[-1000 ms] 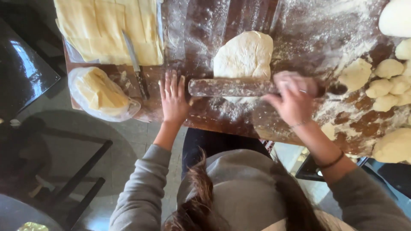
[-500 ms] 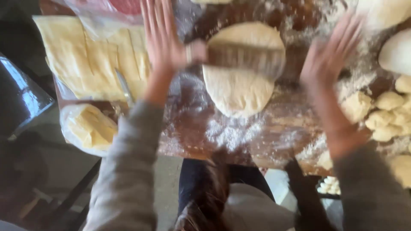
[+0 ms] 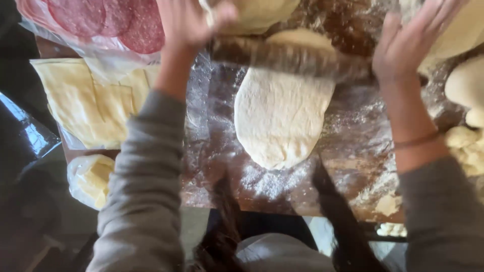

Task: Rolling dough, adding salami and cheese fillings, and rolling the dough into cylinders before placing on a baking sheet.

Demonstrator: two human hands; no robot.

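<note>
We press a wooden rolling pin [image 3: 297, 60] across the far end of a long oval of flattened dough [image 3: 282, 118], which lies in the middle of the floured wooden surface [image 3: 353, 151] with its rounded near end pointing toward us. Our left hand [image 3: 189, 22] rests on the pin's left end and our right hand [image 3: 408, 43] on its right end; both lie flat with the fingers stretched out and spread, palms bearing down on the pin rather than curled around it. The pin is blurred, so we cannot tell exactly where its ends lie. A loose drift of flour [image 3: 267, 184] sits on the surface just beside the near tip of the dough. To the left, clear plastic wrapping [image 3: 108, 65] lies open on the surface; on it we see round slices of red salami [image 3: 101, 20] at the far corner and pale yellow cheese slices [image 3: 85, 100] laid flat nearer to us. Closer still, at the left edge, a small clear bag [image 3: 75, 184] holds a yellow lump [image 3: 96, 179] that we cannot identify. Along the right edge several pale dough balls [image 3: 466, 85] sit together, and smaller dough scraps [image 3: 466, 146] lie near our right wrist, which wears a thin bracelet [image 3: 416, 142].
</note>
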